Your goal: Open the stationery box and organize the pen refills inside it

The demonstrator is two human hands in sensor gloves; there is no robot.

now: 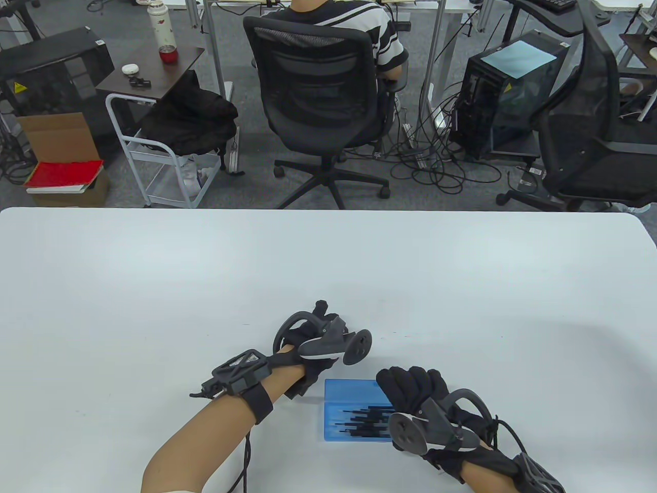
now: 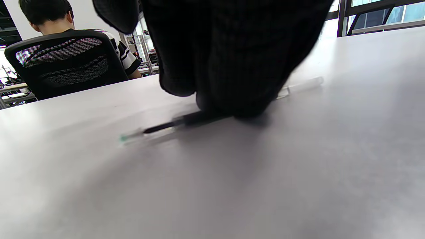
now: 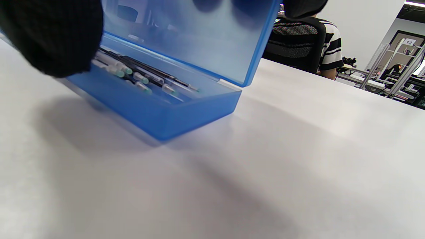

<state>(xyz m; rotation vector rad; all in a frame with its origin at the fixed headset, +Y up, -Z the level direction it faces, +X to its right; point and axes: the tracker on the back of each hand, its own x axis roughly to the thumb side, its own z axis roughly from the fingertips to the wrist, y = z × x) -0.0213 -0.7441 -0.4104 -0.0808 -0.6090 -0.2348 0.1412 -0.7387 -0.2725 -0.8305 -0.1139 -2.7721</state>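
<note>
Gathering the last stray refill while the box is held open

Holding the blue box steady is the right hand's job: its fingers curl over the raised lid, propping it ajar, with the thumb apparently down at the box's front wall. The box sits on the white table at the near edge, just right of centre, and a row of refills with black cores and pale green tips already lies lengthwise in its base.

To the left and slightly farther off, the left hand is down on the table over a single loose refill. Its fingertips press on the middle of that refill; whether they have pinched it or only pin it flat, I cannot tell, since the glove hides the contact.

To do this step well, I would roll the thin tube up against the thumb for a firm pinch near its middle, lift it level, and turn it to match the others. The lid probably needs tipping farther back first, because the gap looks tight. Lay the refill in rather than dropping it, so the row stays tidy.
</note>
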